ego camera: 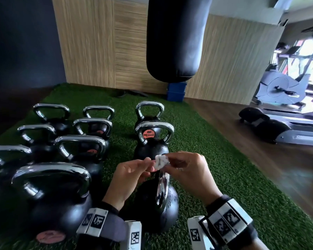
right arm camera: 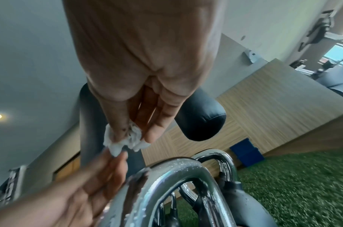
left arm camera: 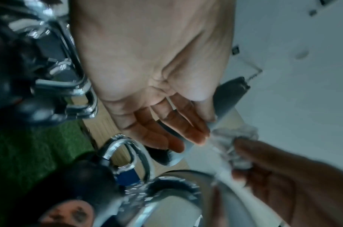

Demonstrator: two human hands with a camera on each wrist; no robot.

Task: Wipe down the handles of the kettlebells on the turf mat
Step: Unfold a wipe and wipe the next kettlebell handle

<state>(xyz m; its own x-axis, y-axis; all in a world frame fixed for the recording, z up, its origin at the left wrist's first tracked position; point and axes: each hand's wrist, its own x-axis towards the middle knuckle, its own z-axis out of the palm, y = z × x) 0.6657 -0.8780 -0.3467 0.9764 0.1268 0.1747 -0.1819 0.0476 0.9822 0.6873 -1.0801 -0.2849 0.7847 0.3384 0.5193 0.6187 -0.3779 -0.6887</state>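
Note:
Several black kettlebells with chrome handles [ego camera: 79, 141] stand in rows on the green turf mat [ego camera: 215, 159]. The nearest kettlebell [ego camera: 152, 212] sits right below my hands; its chrome handle [ego camera: 163, 190] [right arm camera: 166, 173] is beaded with droplets. Above it, my right hand [ego camera: 167, 160] [right arm camera: 131, 135] pinches a small crumpled white wipe [ego camera: 160, 162] [left arm camera: 236, 138] [right arm camera: 128, 142] between thumb and fingertips. My left hand [ego camera: 149, 161] [left arm camera: 207, 130] reaches in with nearly straight fingers and pinches the wipe's other edge. Neither hand touches a handle.
A black punching bag [ego camera: 173, 38] hangs over the far end of the mat. A blue box [ego camera: 176, 92] sits by the wood-panelled wall [ego camera: 98, 42]. Brown wooden floor [ego camera: 260, 150] borders the mat on the right, with a treadmill [ego camera: 282, 127] beyond.

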